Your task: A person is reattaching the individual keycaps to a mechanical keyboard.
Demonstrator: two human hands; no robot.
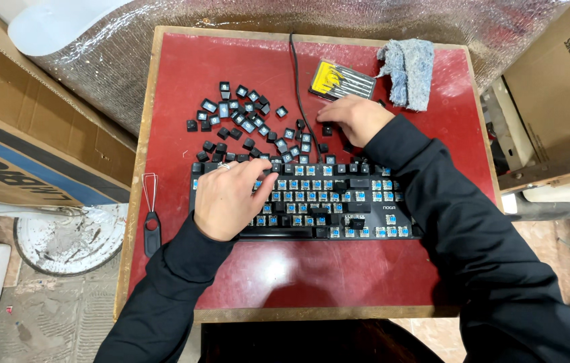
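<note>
Nearest the camera, two dark sleeves reach forward over the red table. The left hand lies palm down on the left end of the black keyboard, wrist near its front edge, fingers bent and spread over the upper rows; a ring shows on one finger. Whether its fingertips pinch a keycap or only press on the switches cannot be told, since the hand covers that part of the board. Most of the keyboard's caps are off, leaving rows of blue switches, with a few black caps still seated.

The right forearm crosses the keyboard's right end and hides its upper right corner. Beyond it, the right hand rests knuckles up on the table just past the keyboard, fingers curled down among a few loose caps; its grip is hidden under the palm.

To the left of that hand, loose keycaps lie scattered, some face up, some upside down. The keyboard's black cable runs to the far edge. A yellow screwdriver case sits just beyond the right hand, a grey rag beside it. A wire keycap puller lies at the table's left edge.
</note>
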